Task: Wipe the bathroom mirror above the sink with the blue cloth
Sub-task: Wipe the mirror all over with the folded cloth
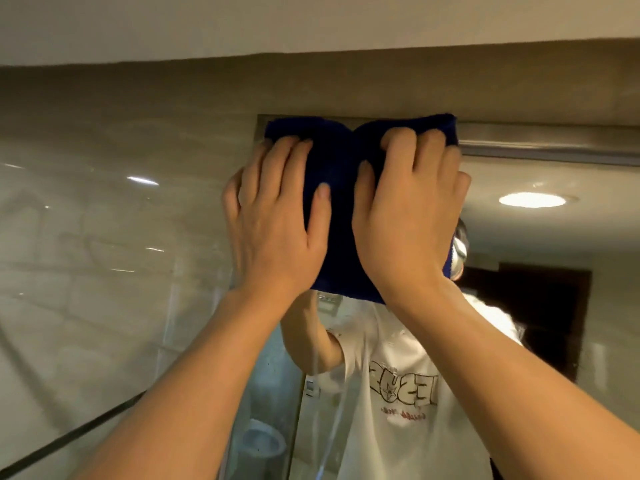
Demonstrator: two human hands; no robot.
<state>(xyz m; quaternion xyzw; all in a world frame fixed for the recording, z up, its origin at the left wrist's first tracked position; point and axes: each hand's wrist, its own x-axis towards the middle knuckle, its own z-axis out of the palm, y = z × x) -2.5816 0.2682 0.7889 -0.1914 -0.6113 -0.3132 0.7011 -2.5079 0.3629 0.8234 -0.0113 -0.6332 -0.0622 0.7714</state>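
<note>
The dark blue cloth (341, 209) is spread flat against the top left corner of the mirror (540, 306), its upper edge at the mirror's top frame. My left hand (273, 216) presses on the cloth's left half with its fingers straight and pointing up. On the right half my right hand (405, 216) presses too, with its fingertips bent and bunching the fabric near the top edge. The cloth's lower edge shows between my wrists. The mirror reflects a person in a white printed T-shirt with arms raised.
A beige tiled wall (104, 237) fills the left side, with a dark seam running to the lower left. A metal strip (554, 143) runs along the mirror's top, under a ceiling ledge (311, 26). A ceiling light, a dark doorway and a toilet appear in the reflection.
</note>
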